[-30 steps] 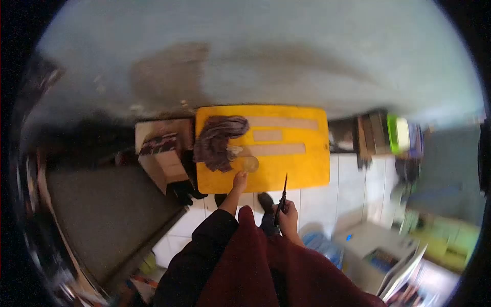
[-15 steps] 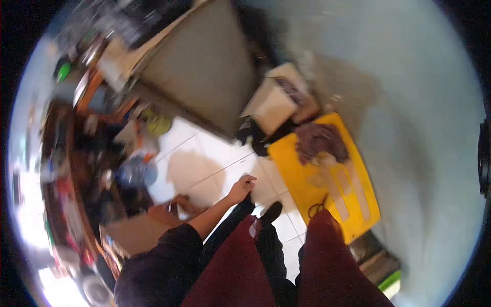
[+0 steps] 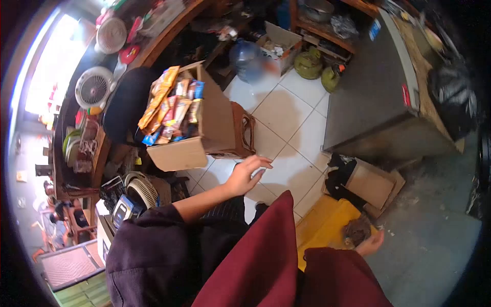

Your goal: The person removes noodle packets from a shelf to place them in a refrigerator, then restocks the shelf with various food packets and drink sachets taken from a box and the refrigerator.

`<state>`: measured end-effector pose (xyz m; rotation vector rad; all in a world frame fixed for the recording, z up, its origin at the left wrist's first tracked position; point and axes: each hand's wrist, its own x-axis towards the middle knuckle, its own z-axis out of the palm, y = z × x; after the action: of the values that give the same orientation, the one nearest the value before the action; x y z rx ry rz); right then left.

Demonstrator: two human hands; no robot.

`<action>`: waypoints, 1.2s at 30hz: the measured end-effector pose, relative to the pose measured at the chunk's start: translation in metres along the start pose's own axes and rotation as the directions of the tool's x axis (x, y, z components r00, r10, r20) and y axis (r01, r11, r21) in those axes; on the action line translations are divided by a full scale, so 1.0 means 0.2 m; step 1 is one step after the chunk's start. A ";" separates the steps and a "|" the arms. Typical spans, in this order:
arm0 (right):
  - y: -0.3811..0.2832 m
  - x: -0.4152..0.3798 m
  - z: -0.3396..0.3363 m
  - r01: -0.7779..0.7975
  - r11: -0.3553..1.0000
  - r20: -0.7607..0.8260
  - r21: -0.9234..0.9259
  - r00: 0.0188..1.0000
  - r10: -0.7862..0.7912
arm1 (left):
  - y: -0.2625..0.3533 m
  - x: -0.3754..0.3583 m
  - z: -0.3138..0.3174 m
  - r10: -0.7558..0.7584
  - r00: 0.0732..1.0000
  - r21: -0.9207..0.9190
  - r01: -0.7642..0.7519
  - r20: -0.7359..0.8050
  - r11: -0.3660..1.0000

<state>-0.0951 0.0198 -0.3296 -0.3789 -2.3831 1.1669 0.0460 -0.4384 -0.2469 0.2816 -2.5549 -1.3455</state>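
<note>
My left hand (image 3: 248,175) is stretched out over the tiled floor with its fingers apart and nothing in it. Just beyond it, an open cardboard box (image 3: 217,115) full of colourful snack packets (image 3: 171,107) rests on a brown stool (image 3: 244,130). Low on the right, my right hand (image 3: 371,243) shows partly past my maroon clothing, fingers loosely extended. It is right beside a dark brown crumpled bundle (image 3: 357,230), which lies on a yellow surface (image 3: 319,217). The maroon cloth hides the near part of that surface.
A grey fridge-like cabinet (image 3: 365,110) stands at the right, with another cardboard box (image 3: 372,184) below it. Green gas cylinders (image 3: 308,64) and a blue water jug (image 3: 246,60) are at the back. Fans (image 3: 95,87) and shelves line the left.
My view has swung left, bringing the packet box into sight and shifting the cabinet rightward. My right hand now shows beside the brown bundle; my left hand is still stretched out.
</note>
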 end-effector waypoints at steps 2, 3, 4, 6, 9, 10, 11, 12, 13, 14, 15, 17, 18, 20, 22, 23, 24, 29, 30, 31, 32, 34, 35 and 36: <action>-0.43 0.12 0.27 0.073 0.985 0.208 0.158 0.972 -0.106 | 0.05 0.03 -0.31 0.231 0.951 0.137 -0.206 -0.203 0.969; -0.65 0.12 0.42 0.089 0.961 0.305 0.261 0.937 -0.170 | 0.04 0.04 -0.46 0.369 0.878 0.247 -0.301 -0.305 0.921; -0.90 0.08 0.57 0.179 0.949 0.386 0.260 0.881 -0.272 | 0.05 0.03 -0.63 0.334 0.857 0.352 -0.195 -0.392 0.915; -1.33 -0.11 0.87 0.131 0.897 0.518 0.421 0.777 -0.357 | -0.05 -0.02 -0.92 0.206 0.801 0.442 0.080 -0.562 0.893; -1.85 -0.56 1.14 0.185 0.879 0.712 0.440 0.524 -0.467 | -0.28 -0.07 -1.28 -0.036 0.739 0.356 0.366 -0.673 0.860; -2.00 -0.74 1.20 0.188 0.826 0.732 0.532 0.388 -0.560 | -0.37 -0.10 -1.34 -0.156 0.738 0.322 0.462 -0.657 0.826; -2.14 -0.90 1.21 0.111 0.908 0.889 0.403 0.190 -0.418 | -0.44 -0.10 -1.37 -0.154 0.738 0.318 0.456 -0.657 0.831; -2.12 -1.04 1.31 -0.002 0.942 0.942 0.336 -0.013 -0.336 | -0.49 -0.10 -1.39 -0.185 0.773 0.355 0.472 -0.607 0.807; -2.20 -1.17 1.32 0.000 0.989 0.970 0.149 -0.194 -0.146 | -0.52 -0.10 -1.40 -0.216 0.804 0.395 0.483 -0.554 0.782; -2.27 -1.28 1.33 -0.037 0.999 0.950 0.040 -0.307 -0.049 | -0.46 -0.08 -1.40 -0.396 0.793 0.385 0.582 -0.463 0.716; -2.25 -1.38 1.37 -0.184 0.983 0.937 0.003 -0.343 -0.067 | -0.39 -0.07 -1.40 -0.487 0.794 0.520 0.606 -0.363 0.601; -2.22 -1.54 1.43 0.025 0.972 0.964 0.232 -0.140 -0.226 | -0.37 -0.06 -1.40 -0.508 0.798 0.512 0.600 -0.325 0.615; -2.27 -1.58 1.40 0.058 0.953 0.954 0.297 -0.063 -0.293 | -0.39 -0.07 -1.41 -0.516 0.793 0.507 0.606 -0.323 0.613; -2.36 -1.63 1.35 0.123 0.870 0.874 0.477 0.031 -0.484 | -0.44 -0.08 -1.42 -0.531 0.815 0.373 0.579 -0.231 0.725; -2.39 -1.68 1.32 0.275 0.809 0.836 0.520 0.032 -0.548 | -0.49 -0.07 -1.43 -0.498 0.842 0.307 0.539 -0.207 0.785; -2.39 -1.71 1.31 0.309 0.772 0.802 0.555 0.046 -0.595 | -0.50 -0.07 -1.43 -0.458 0.868 0.235 0.493 -0.190 0.837; -2.43 -1.71 1.30 0.316 0.747 0.789 0.586 -0.009 -0.615 | -0.46 -0.04 -1.43 -0.464 0.861 0.197 0.501 -0.206 0.843; -2.47 -1.56 1.40 0.173 0.706 0.713 0.687 -0.349 -0.608 | -0.51 -0.04 -1.44 -0.528 0.805 0.181 0.581 -0.269 0.794; -2.44 -1.50 1.46 0.143 0.733 0.729 0.665 -0.342 -0.594 | -0.48 -0.03 -1.45 -0.587 0.756 0.094 0.633 -0.288 0.769; -2.42 -1.45 1.53 0.116 0.758 0.744 0.641 -0.337 -0.577 | -0.47 -0.03 -1.45 -0.644 0.703 0.002 0.676 -0.302 0.737; -2.40 -1.42 1.59 0.272 0.725 0.758 0.632 -0.026 -0.651 | -0.47 -0.03 -1.45 -0.620 0.699 -0.120 0.623 -0.357 0.773; -2.37 -1.41 1.66 0.254 0.851 0.777 0.460 0.349 -0.524 | -0.53 -0.08 -1.43 -0.601 0.677 -0.147 0.603 -0.426 0.784; -2.35 -1.43 1.66 0.250 0.852 0.778 0.460 0.349 -0.523 | -0.56 -0.11 -1.41 -0.573 0.649 -0.175 0.572 -0.501 0.801; -2.34 -1.48 1.63 0.328 0.806 0.763 0.492 0.283 -0.581 | -0.52 -0.10 -1.42 -0.475 0.646 0.072 0.633 -0.597 0.771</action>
<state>-0.0281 -0.6092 -0.2135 1.3431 -2.7359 1.5383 0.1551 -0.7122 -0.1803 1.4087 -2.1886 -0.8421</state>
